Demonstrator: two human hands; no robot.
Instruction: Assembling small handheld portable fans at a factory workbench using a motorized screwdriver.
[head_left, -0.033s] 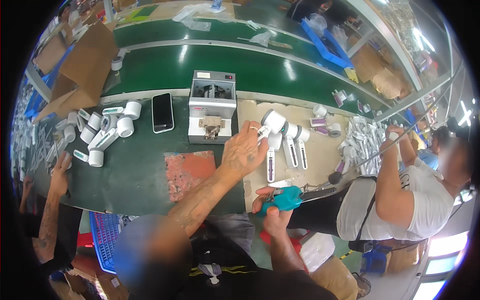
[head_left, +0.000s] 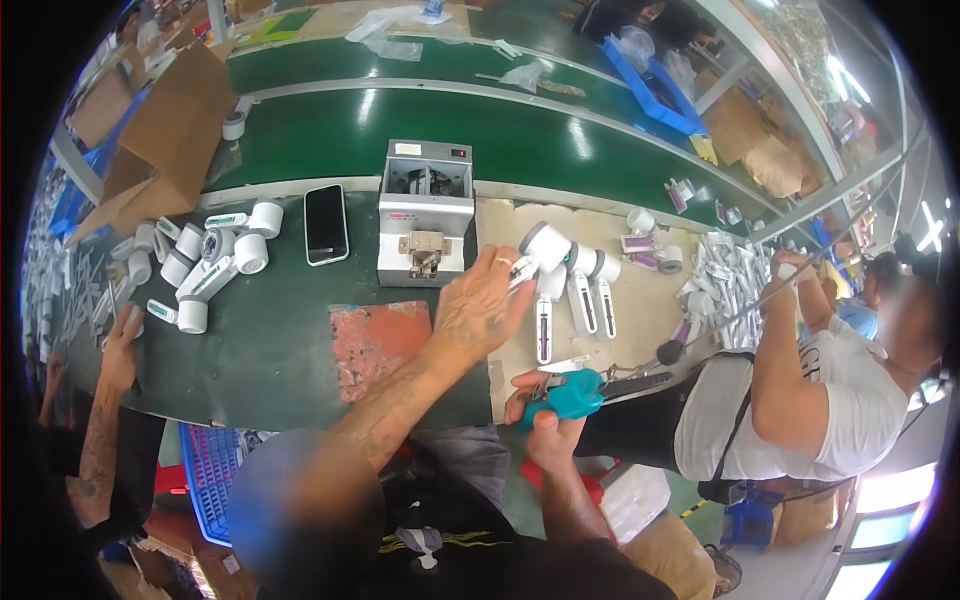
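Observation:
My left hand (head_left: 482,310) is closed round the slim handle of a white device with a round head (head_left: 546,245), at the middle of the bench. Several similar white devices (head_left: 582,303) stand or lean right beside it, their handles toward me. In my right hand (head_left: 550,430), at the bench's front edge, is a teal electric screwdriver (head_left: 572,396), fingers and thumb wrapped round its body. Its working tip is hard to make out. A cable with a dark ball (head_left: 670,353) runs from beside it toward the upper right.
A grey metal machine (head_left: 425,225) and a phone (head_left: 325,226) stand behind a worn red mat (head_left: 380,350). More white devices (head_left: 205,255) lie at left, slim white parts (head_left: 730,280) at right. Co-workers sit on both sides; a blue basket (head_left: 208,480) is below the bench.
My left hand has shifted very slightly toward the left and down, still on the white device. My right hand and the screwdriver look unmoved.

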